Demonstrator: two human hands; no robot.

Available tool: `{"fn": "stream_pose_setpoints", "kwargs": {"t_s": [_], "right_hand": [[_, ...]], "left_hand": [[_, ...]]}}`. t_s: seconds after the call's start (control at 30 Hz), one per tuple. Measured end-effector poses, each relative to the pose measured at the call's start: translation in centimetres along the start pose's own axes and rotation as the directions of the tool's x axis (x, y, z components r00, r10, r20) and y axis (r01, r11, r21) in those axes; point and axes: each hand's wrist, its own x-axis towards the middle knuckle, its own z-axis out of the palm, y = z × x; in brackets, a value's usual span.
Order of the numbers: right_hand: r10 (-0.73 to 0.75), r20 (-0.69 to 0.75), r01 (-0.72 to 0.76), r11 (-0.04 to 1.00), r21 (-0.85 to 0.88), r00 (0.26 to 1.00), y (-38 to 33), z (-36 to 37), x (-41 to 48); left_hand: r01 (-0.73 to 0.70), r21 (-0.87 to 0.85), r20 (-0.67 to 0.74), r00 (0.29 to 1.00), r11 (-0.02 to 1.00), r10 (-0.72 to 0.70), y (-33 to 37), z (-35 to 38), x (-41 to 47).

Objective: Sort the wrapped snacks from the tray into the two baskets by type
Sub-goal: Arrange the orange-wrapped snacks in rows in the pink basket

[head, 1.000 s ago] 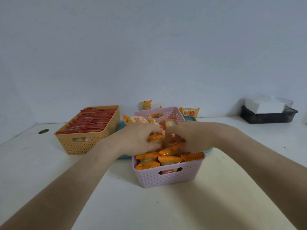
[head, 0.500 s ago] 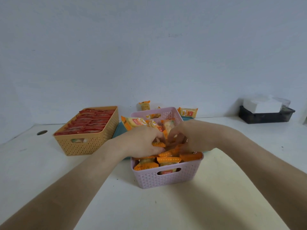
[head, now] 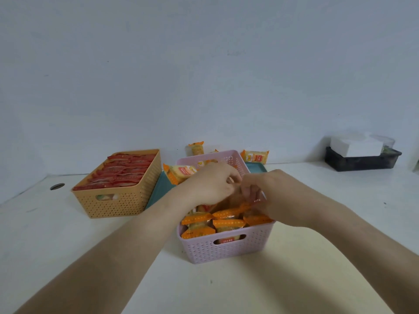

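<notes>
Pink perforated plastic basket up front, crammed with crinkly orange-wrapped snacks, and both hands are over it. The right hand pinches one shiny wrapper. The left hand is curled, can't tell if it's got anything. The second basket, a tan lattice plastic basket, holds flat red packets. There's one smooth teal tray behind, with at least three loose orange packs around it.

Person, two arms in view. Left grip and right grip: both bare, knuckles rounded. Forearms slim, bare from wrist back to the frame edge, widening toward the elbow. Fingertips of right grip blurred; nails hard to make out.
</notes>
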Motion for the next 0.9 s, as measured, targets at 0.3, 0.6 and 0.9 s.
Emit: {"fn": "stream_pose_setpoints", "kwargs": {"t_s": [0.3, 0.6, 0.9], "right_hand": [[0.036, -0.227, 0.012, 0.979, 0.204, 0.973, 1.6, 1.4, -0.1], [0.077, -0.037, -0.078, 0.997, -0.027, 0.996, 1.6, 1.8, 0.6], [0.094, 0.184, -0.044, 0.965, -0.259, 0.978, 0.4, -0.1, 1.5]], "left_hand": [[0.034, -0.144, 0.223, 0.975, 0.989, -0.001, 0.5, 0.6, 0.1], [0.038, -0.037, 0.114, 0.993, 0.999, -0.034, -1.2, -0.1, -3.0], [-0.051, 0.161, 0.154, 0.988, 0.986, 0.026, -3.0, 0.5, -4.8]]}}
